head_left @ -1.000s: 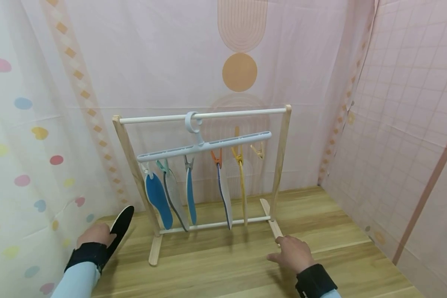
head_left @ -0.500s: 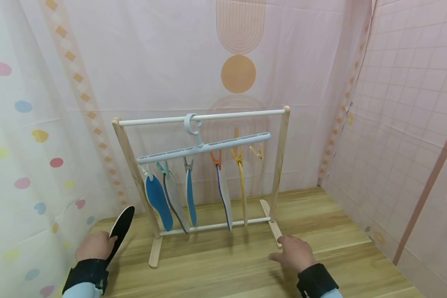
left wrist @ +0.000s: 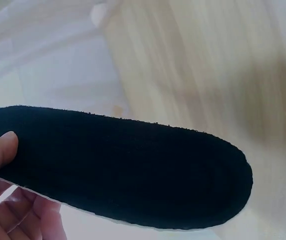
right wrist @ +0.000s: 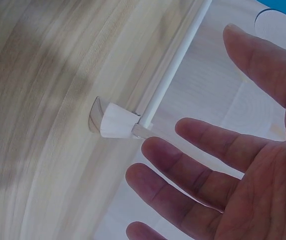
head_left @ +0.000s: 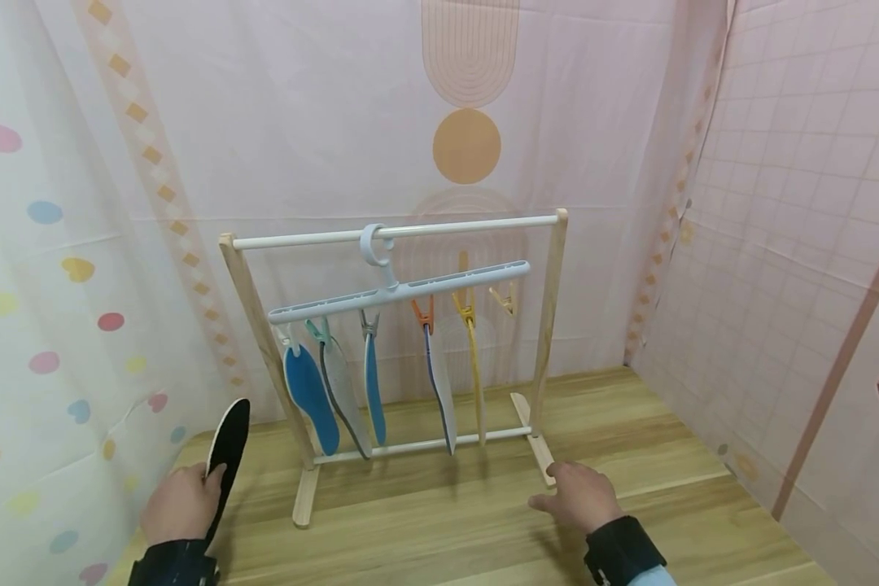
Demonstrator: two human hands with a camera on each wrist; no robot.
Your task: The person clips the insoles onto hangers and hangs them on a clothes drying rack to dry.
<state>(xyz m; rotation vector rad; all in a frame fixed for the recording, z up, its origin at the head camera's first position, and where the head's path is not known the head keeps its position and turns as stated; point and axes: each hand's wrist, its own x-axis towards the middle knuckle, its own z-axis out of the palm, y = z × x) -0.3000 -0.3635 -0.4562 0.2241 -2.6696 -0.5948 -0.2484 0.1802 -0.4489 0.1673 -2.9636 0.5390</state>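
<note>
My left hand (head_left: 181, 503) pinches a black insole (head_left: 230, 446) with a white underside, held upright left of the rack. In the left wrist view the thumb presses on the dark face of the insole (left wrist: 133, 165), with fingers behind it. My right hand (head_left: 579, 496) is held near the rack's right foot (head_left: 540, 456), fingers spread and holding nothing. A light blue clip hanger (head_left: 403, 291) hangs tilted from the rack's top bar (head_left: 476, 228). From its clips hang several insoles, among them a blue insole (head_left: 312, 399). The pale yellow clip (head_left: 503, 299) at the right end holds nothing.
The wooden rack's left post (head_left: 264, 342) stands near the left hand, its left foot (head_left: 304, 496) jutting forward. A low white bar (head_left: 417, 445) joins the posts. Patterned curtains (head_left: 593, 122) enclose the wood-grain table (head_left: 381, 521) behind and at both sides.
My left hand has drawn the black insole slightly left and turned it more upright. The right hand has hardly moved. The hanger and its insoles hang as before.
</note>
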